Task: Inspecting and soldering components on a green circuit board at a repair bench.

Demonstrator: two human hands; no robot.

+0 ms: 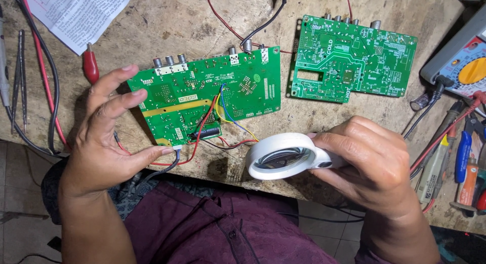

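My left hand [104, 135] grips the left edge of a green circuit board [212, 94], fingers at its top left corner and thumb at its lower edge. Red, yellow, blue and black wires run off the board's lower middle. My right hand [372, 165] holds a white round magnifying glass [281, 156] by its handle, lens tilted up, just below and to the right of the board. A second green circuit board [349, 59] lies flat on the worn bench to the upper right.
A multimeter [463, 61] sits at the far right with probes and leads. Screwdrivers and a cutter [463, 162] lie at the right edge. A red alligator clip [90, 66], tweezers [20, 76] and a printed paper sheet [81, 13] lie at the left.
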